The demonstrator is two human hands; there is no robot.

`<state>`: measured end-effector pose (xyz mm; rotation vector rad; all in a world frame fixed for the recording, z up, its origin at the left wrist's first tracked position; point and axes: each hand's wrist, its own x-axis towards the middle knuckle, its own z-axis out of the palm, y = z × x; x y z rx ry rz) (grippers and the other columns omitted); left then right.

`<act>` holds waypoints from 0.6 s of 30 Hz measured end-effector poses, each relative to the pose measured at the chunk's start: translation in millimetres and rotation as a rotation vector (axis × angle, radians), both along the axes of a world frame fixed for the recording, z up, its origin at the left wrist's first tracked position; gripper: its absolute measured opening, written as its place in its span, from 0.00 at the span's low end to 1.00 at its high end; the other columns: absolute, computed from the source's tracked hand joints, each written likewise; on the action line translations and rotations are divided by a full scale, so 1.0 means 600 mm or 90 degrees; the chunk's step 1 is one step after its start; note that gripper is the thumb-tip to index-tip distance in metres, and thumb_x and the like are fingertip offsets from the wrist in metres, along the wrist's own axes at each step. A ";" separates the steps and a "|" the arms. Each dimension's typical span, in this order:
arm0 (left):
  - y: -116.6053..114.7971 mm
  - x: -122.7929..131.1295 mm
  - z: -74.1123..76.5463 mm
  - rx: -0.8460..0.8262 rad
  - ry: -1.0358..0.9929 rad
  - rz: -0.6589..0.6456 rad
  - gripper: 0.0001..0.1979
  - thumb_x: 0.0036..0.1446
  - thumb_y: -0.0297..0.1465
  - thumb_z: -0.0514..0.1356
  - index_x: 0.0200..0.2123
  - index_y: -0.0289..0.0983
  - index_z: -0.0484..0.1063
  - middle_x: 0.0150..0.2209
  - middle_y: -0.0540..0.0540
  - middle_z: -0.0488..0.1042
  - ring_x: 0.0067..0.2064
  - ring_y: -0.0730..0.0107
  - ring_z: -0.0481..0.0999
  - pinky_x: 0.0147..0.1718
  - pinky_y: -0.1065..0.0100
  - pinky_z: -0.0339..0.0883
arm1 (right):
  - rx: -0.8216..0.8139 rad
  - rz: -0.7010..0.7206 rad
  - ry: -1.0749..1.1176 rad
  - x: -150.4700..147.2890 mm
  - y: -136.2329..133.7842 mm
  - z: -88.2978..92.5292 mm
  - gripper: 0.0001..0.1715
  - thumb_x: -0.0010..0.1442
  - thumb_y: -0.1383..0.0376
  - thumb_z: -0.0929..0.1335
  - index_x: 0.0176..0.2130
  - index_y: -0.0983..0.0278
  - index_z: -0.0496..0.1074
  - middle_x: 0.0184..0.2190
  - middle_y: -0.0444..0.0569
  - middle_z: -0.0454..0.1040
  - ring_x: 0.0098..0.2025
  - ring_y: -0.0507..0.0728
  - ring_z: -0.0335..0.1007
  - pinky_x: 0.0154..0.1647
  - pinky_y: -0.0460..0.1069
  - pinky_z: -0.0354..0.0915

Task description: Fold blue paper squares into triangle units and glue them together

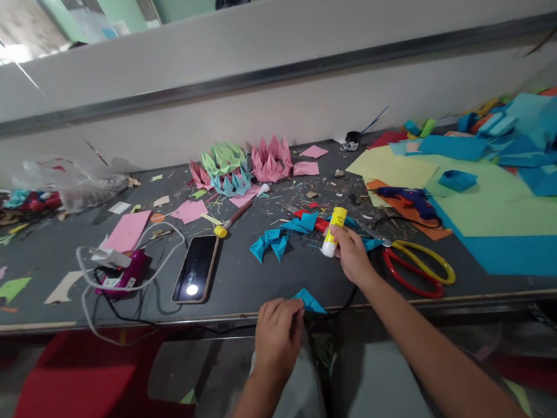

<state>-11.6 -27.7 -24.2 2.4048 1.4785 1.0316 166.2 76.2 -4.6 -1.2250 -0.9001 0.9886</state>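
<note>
My left hand (279, 335) pinches a small folded blue paper triangle (311, 301) at the table's front edge. In my right hand (354, 254) is a yellow glue stick (338, 218), tilted with its white end (330, 247) down to the left. Several folded blue paper pieces (268, 242) lie on the table beyond my hands, some behind the glue stick. Large scissors (419, 268) with red and yellow handles rest right beside my right hand. Another, red-handled tool with a pointed metal blade (288, 208) is partly hidden behind the glue stick.
A phone (196, 270) lies left of my hands, near a purple power adapter (123, 273) with cables. Pink, green and blue folded paper crowns (226, 168) stand at the wall. A dark blue glue gun (411, 202) and coloured sheets (520, 255) cover the right side. Scraps litter the table.
</note>
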 end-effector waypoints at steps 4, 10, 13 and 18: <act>0.012 -0.007 0.032 -0.082 -0.051 -0.003 0.07 0.59 0.31 0.53 0.39 0.39 0.69 0.37 0.46 0.75 0.41 0.68 0.73 0.40 0.65 0.67 | -0.019 0.000 0.104 0.001 0.005 0.001 0.21 0.42 0.46 0.65 0.21 0.61 0.61 0.13 0.36 0.54 0.14 0.46 0.46 0.12 0.43 0.45; 0.028 -0.018 0.037 -0.082 0.097 -0.204 0.13 0.55 0.33 0.58 0.45 0.39 0.67 0.43 0.45 0.75 0.45 0.66 0.72 0.45 0.62 0.66 | -0.028 0.032 0.209 0.002 0.006 0.007 0.22 0.39 0.47 0.68 0.21 0.61 0.61 0.13 0.36 0.55 0.13 0.45 0.45 0.11 0.42 0.45; 0.029 -0.031 0.024 -0.032 0.126 -0.228 0.13 0.57 0.30 0.55 0.47 0.38 0.66 0.47 0.44 0.73 0.48 0.67 0.71 0.47 0.62 0.65 | -0.026 0.065 0.240 0.003 0.005 0.012 0.23 0.39 0.47 0.69 0.21 0.61 0.61 0.13 0.35 0.55 0.13 0.45 0.45 0.11 0.42 0.46; 0.029 -0.032 0.034 -0.042 0.056 -0.222 0.11 0.60 0.27 0.50 0.42 0.39 0.70 0.41 0.46 0.76 0.43 0.70 0.74 0.43 0.65 0.67 | -0.015 0.103 0.245 0.009 0.002 0.025 0.28 0.40 0.43 0.69 0.20 0.61 0.57 0.13 0.34 0.53 0.13 0.44 0.41 0.12 0.42 0.47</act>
